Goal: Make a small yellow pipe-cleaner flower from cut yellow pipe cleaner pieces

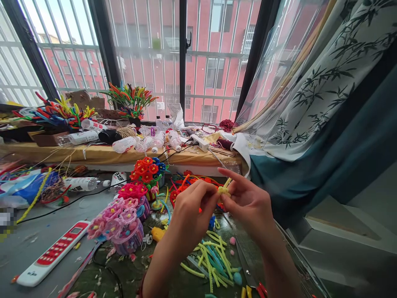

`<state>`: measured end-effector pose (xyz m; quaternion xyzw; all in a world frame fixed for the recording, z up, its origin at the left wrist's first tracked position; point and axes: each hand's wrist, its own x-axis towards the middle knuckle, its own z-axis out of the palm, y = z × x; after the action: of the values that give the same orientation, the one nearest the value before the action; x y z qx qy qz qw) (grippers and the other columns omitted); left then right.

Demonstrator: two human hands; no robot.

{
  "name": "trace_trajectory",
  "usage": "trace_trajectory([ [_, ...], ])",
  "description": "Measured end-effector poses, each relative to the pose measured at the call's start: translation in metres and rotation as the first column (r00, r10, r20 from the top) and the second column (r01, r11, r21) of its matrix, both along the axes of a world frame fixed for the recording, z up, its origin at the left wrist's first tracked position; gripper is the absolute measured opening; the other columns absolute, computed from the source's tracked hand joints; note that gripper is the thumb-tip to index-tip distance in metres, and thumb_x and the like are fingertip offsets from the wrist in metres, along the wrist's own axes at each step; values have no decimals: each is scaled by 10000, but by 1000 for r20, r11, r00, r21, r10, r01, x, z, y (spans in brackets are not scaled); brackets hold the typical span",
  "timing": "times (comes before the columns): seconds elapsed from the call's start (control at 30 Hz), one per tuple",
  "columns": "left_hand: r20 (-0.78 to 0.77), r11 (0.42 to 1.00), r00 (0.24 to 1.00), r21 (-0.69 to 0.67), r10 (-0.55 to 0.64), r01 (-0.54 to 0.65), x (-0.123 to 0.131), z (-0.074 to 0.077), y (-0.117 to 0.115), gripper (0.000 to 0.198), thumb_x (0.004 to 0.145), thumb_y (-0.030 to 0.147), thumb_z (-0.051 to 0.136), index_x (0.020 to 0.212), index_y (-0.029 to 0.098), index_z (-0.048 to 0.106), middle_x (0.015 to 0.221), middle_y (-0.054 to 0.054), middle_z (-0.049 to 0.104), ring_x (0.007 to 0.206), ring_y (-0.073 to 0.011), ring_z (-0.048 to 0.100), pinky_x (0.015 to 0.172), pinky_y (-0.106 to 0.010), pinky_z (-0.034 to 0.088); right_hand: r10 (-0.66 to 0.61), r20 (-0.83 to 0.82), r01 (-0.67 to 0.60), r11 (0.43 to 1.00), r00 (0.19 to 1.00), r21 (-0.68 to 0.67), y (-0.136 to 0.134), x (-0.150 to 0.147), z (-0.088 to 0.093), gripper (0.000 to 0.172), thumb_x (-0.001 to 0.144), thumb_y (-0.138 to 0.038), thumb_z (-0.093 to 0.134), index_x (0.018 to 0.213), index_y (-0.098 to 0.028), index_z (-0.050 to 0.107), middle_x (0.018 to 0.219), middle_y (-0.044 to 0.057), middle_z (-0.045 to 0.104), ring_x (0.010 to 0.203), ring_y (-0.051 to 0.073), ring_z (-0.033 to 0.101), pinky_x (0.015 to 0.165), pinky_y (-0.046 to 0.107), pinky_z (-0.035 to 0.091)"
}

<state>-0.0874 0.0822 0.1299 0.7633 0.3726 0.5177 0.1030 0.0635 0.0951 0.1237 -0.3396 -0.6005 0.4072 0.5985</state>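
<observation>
Pinching small yellow fuzzy piece [223,190], just right of and below frame centre, between nearly closed fingertips of left hand [192,203] and right hand [252,200], likely for steadiness, with yellow-green strips [211,260] handily below.

Bare forearms [166,258], slim fingers [237,178]; dark-red band [141,289], left.

single head view, forward and down, left hand [194,205] and right hand [252,202] close, window [182,62] beyond

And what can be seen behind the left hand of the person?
Red and orange fuzzy pieces show past the edge of the left hand, with the cloth-covered windowsill farther back. Whatever lies directly behind the hand is covered, so I cannot tell.
</observation>
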Motion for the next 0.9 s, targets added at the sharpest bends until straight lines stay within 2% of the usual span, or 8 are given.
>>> trace_trajectory([
  [0.17, -31, 1000, 999, -16, -20, 19, -4, -2, 4, 83, 928, 119, 578, 858, 162, 593, 771, 12, 608, 665, -103, 552, 640, -199, 426, 82, -57, -83, 997, 995, -13, 4, -1, -2, 494, 744, -147, 713, 1223, -263, 681, 642, -75, 494, 515, 80, 421, 469, 211, 385],
  [0.4, -243, 987, 970, 156, 3, 36, -13, -1, 4, 143, 962, 127, 495, 870, 138, 605, 811, -46, 624, 715, -143, 563, 676, -246, 454, 189, -96, -198, 976, 977, -96, 11, 0, -7, 431, 711, -217, 767, 1139, -211, 711, 597, -77, 513, 472, 78, 463, 452, 211, 426],
  [0.5, -223, 982, 975, 187, 10, 32, -9, 0, 4, 156, 953, 114, 500, 854, 126, 620, 796, -56, 631, 708, -146, 567, 676, -252, 455, 199, -125, -213, 971, 972, -112, 11, 1, -6, 429, 708, -224, 772, 1132, -203, 710, 581, -83, 507, 447, 73, 464, 432, 206, 412],
  [0.57, -95, 995, 995, 101, -14, 24, -6, 0, 3, 126, 933, 131, 550, 839, 130, 634, 763, -41, 638, 675, -132, 572, 657, -237, 452, 198, -153, -216, 969, 968, -118, 11, 1, -4, 424, 719, -232, 770, 1137, -212, 703, 598, -78, 530, 440, 70, 477, 412, 196, 384],
  [0.63, 75, 996, 996, -78, -39, 45, -5, 1, 2, 124, 911, 188, 604, 807, 138, 648, 709, -21, 642, 622, -118, 564, 607, -220, 444, 179, -177, -200, 974, 968, -110, 9, 1, -2, 409, 741, -241, 764, 1143, -226, 691, 643, -63, 569, 463, 75, 508, 410, 191, 373],
  [0.73, 256, 931, 964, -329, -75, 159, -7, 4, 2, 221, 892, 299, 628, 738, 143, 654, 604, 7, 595, 535, -99, 503, 503, -201, 395, 148, -185, -164, 984, 972, -74, 7, 2, 0, 388, 791, -260, 747, 1169, -242, 663, 711, -42, 604, 532, 89, 549, 434, 191, 390],
  [0.83, 335, 861, 935, -436, -115, 261, -13, 7, 2, 310, 904, 397, 576, 751, 141, 662, 590, 7, 585, 496, -93, 482, 450, -193, 376, 159, -120, -166, 985, 980, -42, 5, 4, 2, 405, 840, -283, 721, 1230, -262, 616, 726, -44, 601, 540, 89, 545, 444, 194, 388],
  [0.9, 356, 847, 929, -459, -102, 269, -15, 7, 3, 338, 902, 440, 567, 776, 140, 661, 610, -1, 601, 501, -95, 492, 447, -191, 386, 176, -66, -178, 984, 982, -23, 3, 5, 3, 446, 857, -295, 707, 1282, -272, 575, 709, -50, 586, 540, 97, 537, 458, 209, 396],
])
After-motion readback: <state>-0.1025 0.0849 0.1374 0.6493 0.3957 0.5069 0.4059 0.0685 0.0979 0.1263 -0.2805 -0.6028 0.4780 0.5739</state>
